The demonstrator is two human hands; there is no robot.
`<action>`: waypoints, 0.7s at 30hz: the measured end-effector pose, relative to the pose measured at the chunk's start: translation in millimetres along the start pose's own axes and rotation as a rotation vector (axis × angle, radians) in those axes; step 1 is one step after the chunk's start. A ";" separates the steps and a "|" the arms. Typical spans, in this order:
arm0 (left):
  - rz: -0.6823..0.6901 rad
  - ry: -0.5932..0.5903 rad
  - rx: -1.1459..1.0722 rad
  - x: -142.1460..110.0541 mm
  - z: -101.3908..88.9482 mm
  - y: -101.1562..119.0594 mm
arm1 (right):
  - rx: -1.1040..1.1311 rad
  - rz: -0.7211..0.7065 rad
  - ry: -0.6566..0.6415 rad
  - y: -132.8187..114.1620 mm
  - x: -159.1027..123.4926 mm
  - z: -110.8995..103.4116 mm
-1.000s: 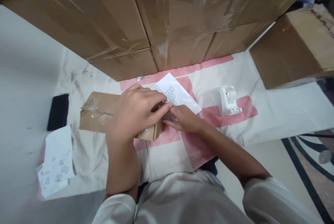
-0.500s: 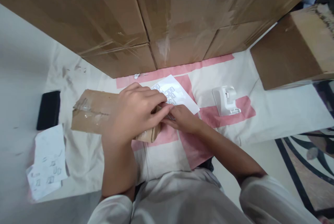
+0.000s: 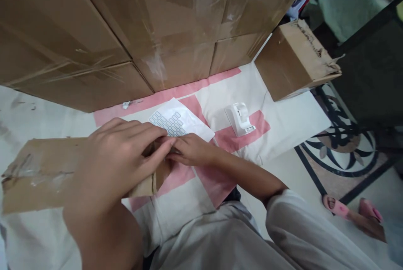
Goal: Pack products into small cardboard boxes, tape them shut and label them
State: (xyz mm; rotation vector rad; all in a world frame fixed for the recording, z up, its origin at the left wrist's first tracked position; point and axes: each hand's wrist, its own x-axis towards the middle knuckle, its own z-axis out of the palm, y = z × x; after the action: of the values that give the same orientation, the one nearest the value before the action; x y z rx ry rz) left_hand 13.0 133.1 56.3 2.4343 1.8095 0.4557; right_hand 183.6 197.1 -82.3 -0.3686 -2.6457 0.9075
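Note:
A long, flattish cardboard box (image 3: 44,177) with clear tape along its top lies on the cloth to the left. My left hand (image 3: 126,152) reaches across its right end, fingers and thumb closed around the end's edge. Against those fingertips, my right hand (image 3: 190,149) is closed in a pinch at the box's end. Whatever its fingertips hold is hidden by the left hand. Just beyond both hands lies a white sheet (image 3: 198,123) printed with rows of small outlined rectangles. A white tape dispenser (image 3: 237,121) stands to the right of the sheet.
Large taped cardboard boxes (image 3: 179,22) form a wall along the back. At the right is another cardboard box (image 3: 283,60) with a torn top edge. A person's feet in pink slippers (image 3: 336,207) show on the patterned floor at lower right.
The view has swung right, so everything appears further left, and the phone and papers at the left have left the frame. Both hands stay together at the box's end.

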 end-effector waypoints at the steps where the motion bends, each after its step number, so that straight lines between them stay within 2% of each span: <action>1: -0.003 -0.002 0.006 0.0 -0.1 0.2 | 0.002 0.002 0.002 -0.4 -0.2 0.2; 7: -0.012 -0.003 0.024 -0.4 1.8 0.8 | -0.024 0.002 0.054 2.3 -1.8 0.8; 13: -0.026 -0.002 0.018 -1.2 1.4 -1.3 | -0.051 -0.045 0.129 4.1 -3.3 -7.7; 16: -0.030 -0.015 0.010 -1.9 0.9 -3.6 | -0.014 -0.061 0.147 -1.7 -6.0 -9.6; 21: -0.030 -0.015 -0.004 -2.6 2.5 -7.0 | 0.091 -0.029 0.261 -18.0 -4.5 -1.4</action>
State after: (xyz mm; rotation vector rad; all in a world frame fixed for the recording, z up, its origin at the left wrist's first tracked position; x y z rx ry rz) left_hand 6.5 133.1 51.7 2.3983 1.8350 0.4372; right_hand 185.8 182.6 -70.8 -0.3962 -2.3589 0.9006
